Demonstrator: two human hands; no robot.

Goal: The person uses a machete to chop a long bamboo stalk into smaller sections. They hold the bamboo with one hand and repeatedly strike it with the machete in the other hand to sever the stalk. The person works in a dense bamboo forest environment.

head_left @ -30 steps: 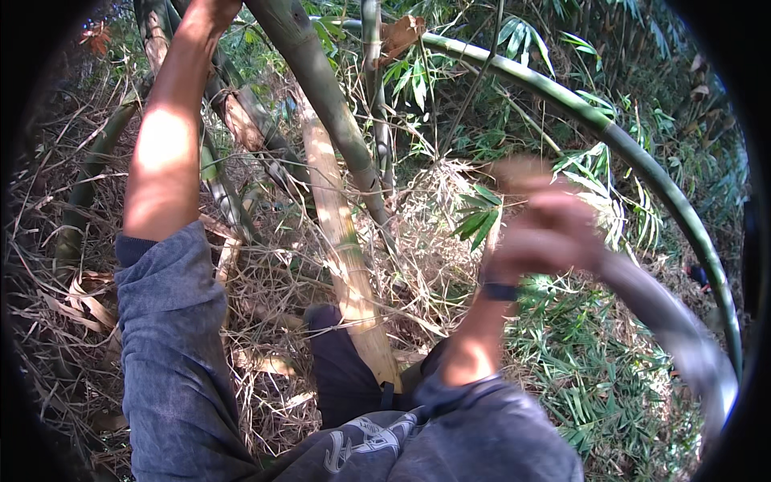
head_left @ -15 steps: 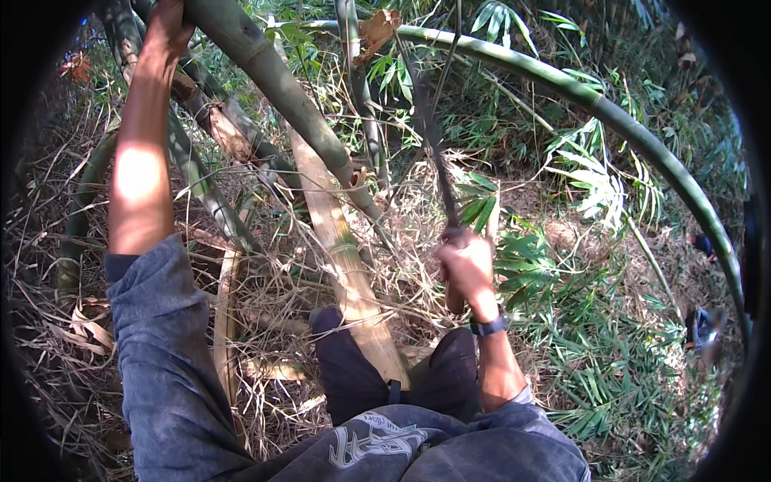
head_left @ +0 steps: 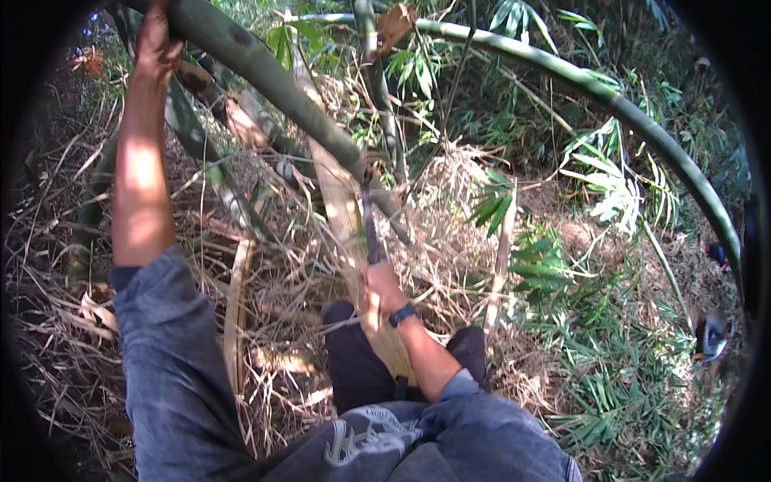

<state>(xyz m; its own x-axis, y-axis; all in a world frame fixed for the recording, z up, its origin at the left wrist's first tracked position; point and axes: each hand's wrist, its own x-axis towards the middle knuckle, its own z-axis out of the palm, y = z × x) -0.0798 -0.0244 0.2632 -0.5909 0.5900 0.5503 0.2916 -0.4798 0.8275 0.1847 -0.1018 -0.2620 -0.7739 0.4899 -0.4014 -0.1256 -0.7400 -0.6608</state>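
My left hand (head_left: 156, 40) is raised at the upper left, closed on a thick green bamboo pole (head_left: 269, 76). Most of its fingers are hidden at the picture's rim. The pole slants down to the right toward the middle. My right hand (head_left: 384, 287) is closed round the handle of a machete, probably, with a long dark blade (head_left: 369, 225). The blade points up and its far end meets the pole near a notch at the lower end. Behind the blade a pale split bamboo length (head_left: 341, 209) runs down between my legs.
A green bamboo stem (head_left: 562, 68) arches across the upper right. Other stems (head_left: 213, 165) cross at the left. Dry twigs and leaf litter (head_left: 281, 321) cover the ground, with green leaves (head_left: 594, 377) at the right. A short upright stake (head_left: 503, 257) stands right of my hand.
My right hand has swung the blade left and down, from tilted up beside the pole to against its lower part. My left hand keeps its hold on the pole.
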